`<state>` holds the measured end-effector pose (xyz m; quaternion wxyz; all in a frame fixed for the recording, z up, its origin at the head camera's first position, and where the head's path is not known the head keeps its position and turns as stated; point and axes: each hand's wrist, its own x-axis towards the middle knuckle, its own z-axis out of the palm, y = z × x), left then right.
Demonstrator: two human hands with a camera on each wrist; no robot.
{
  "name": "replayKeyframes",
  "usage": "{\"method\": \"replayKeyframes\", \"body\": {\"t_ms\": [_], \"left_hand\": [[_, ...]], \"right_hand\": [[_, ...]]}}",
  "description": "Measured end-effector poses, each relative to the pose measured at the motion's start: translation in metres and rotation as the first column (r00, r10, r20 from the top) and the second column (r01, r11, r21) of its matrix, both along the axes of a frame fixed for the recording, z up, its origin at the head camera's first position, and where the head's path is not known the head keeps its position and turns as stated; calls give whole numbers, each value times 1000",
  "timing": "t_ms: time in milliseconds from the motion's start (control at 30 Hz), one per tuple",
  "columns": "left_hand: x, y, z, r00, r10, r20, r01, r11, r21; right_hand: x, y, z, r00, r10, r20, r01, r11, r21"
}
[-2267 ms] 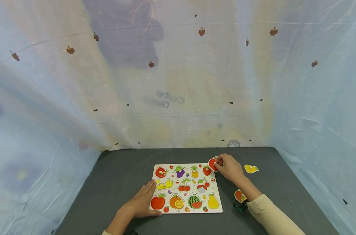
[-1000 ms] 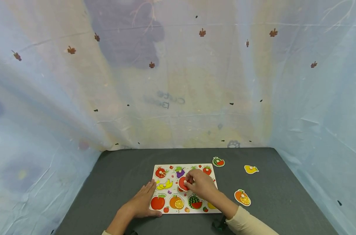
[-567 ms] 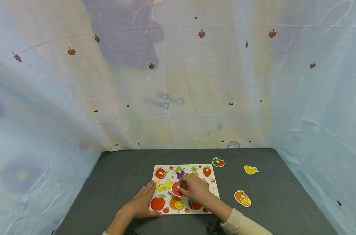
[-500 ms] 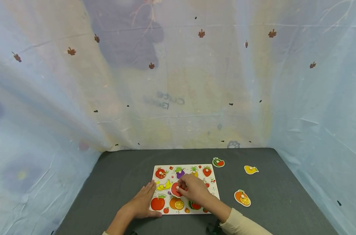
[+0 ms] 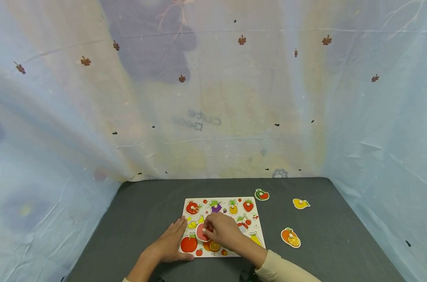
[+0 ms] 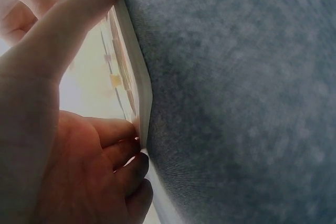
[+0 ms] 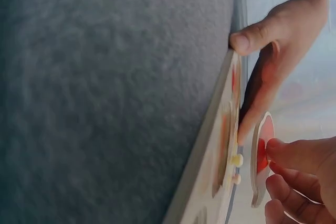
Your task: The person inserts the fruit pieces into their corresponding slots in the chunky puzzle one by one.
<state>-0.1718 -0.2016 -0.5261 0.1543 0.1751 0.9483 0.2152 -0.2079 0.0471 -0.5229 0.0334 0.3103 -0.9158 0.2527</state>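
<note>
A white wooden fruit puzzle board (image 5: 260, 250) lies on the dark table. My left hand (image 5: 169, 243) rests along its left edge, fingers extended, with the thumb at the near left corner. Between thumb and fingertips my right hand (image 5: 223, 229) pinches a red apple puzzle piece (image 5: 200, 232) by its knob. In the right wrist view the apple piece (image 7: 261, 156) is raised above the board, its face tilted. It is over the left part of the board, near the banana piece (image 5: 192, 225) and the printed apple (image 5: 189, 244). The right hand hides the board's middle.
To the right of the board lie three loose pieces: a watermelon (image 5: 262, 194) by the far right corner, a yellow pear (image 5: 301, 203), and an orange (image 5: 290, 237). Pomegranate (image 5: 192, 208), grape and pineapple pieces sit in the board's back row. A patterned curtain (image 5: 213, 98) surrounds the table.
My right hand has carried the apple piece from the board's far right corner leftward and nearer, uncovering the watermelon piece. My left hand has stayed at the board's edge.
</note>
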Motion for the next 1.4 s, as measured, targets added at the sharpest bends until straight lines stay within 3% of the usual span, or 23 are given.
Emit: {"method": "replayKeyframes", "body": {"t_ms": [233, 500, 700, 833, 1067, 1400], "left_hand": [[-1, -1, -1, 1000, -17, -6, 17, 1000, -5], [-2, -4, -2, 998, -43, -37, 45, 998, 43], [-2, -5, -1, 998, -48, -40, 49, 999, 22], [-2, -5, -3, 998, -53, -43, 54, 998, 33], [-6, -10, -18, 993, -73, -91, 79, 994, 69], [-7, -11, -20, 994, -79, -76, 85, 993, 86]], "right_hand": [[3, -9, 0, 1000, 25, -20, -24, 1000, 19], [0, -22, -6, 999, 48, -8, -47, 998, 41], [-1, -31, -7, 998, 62, -14, -61, 996, 60], [0, -34, -5, 997, 79, 10, -80, 996, 49], [2, -39, -4, 996, 75, 55, -78, 995, 66], [1, -43, -12, 988, 81, 132, -89, 995, 53]]}}
